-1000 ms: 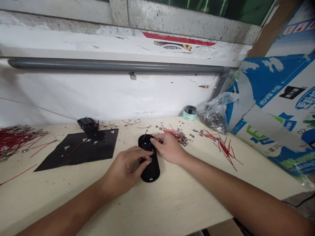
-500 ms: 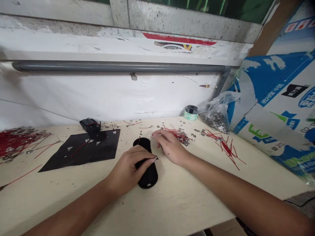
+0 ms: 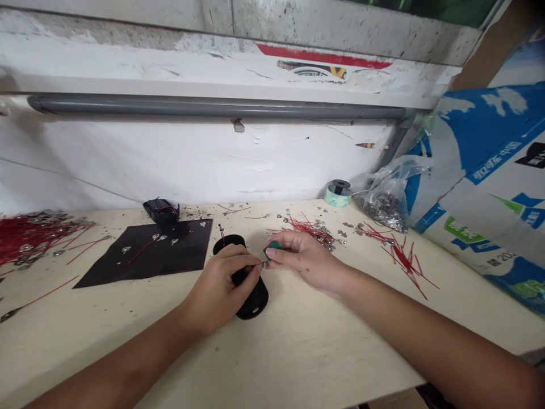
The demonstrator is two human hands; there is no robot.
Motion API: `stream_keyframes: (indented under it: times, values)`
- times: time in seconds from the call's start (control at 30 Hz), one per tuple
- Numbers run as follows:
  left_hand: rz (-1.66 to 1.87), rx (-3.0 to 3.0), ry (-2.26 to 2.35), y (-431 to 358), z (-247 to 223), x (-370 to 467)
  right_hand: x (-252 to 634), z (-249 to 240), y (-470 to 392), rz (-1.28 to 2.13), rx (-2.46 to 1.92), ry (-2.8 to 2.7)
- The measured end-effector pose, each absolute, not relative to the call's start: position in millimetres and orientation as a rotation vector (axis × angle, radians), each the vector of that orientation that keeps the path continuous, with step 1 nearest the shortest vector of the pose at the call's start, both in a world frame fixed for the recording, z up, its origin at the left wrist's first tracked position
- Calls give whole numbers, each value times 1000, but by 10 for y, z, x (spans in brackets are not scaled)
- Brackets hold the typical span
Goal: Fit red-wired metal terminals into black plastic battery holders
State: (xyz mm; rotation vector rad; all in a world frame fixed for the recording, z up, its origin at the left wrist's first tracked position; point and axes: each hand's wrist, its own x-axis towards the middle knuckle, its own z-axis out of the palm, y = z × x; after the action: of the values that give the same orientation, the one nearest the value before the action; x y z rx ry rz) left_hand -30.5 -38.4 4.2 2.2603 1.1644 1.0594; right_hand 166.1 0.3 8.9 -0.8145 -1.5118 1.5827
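My left hand (image 3: 223, 289) is closed in a pinch on a small metal piece (image 3: 265, 264) that shows at its fingertips. Facing it, my right hand (image 3: 313, 262) grips a small dark-green piece (image 3: 273, 249) between thumb and fingers; its exact kind I cannot make out. The two held pieces are close together, and whether they touch is unclear. Under my left hand lies a long black plastic case (image 3: 254, 305) with rounded ends, its middle covered by the fingers. A short red wire with a metal end (image 3: 222, 230) sticks up at its far end.
Red wires with metal tabs (image 3: 313, 232) lie behind my right hand, and loose red wires (image 3: 404, 258) further right. A larger red-wire heap (image 3: 34, 236) sits left, beside a black sheet (image 3: 157, 253). A tape roll (image 3: 338, 196), a bag of metal parts (image 3: 385, 210) and cartons (image 3: 489, 187) stand right.
My right hand now holds the green piece and has come to my left fingertips. The left hand keeps its pinch on the metal piece. The view has shifted slightly.
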Motion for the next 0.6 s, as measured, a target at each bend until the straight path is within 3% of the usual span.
stream_keyframes:
  times: [0.6]
  values:
    - [1036, 2299, 1130, -386, 65, -293, 1567, -40, -41, 1398, -849, -1662]
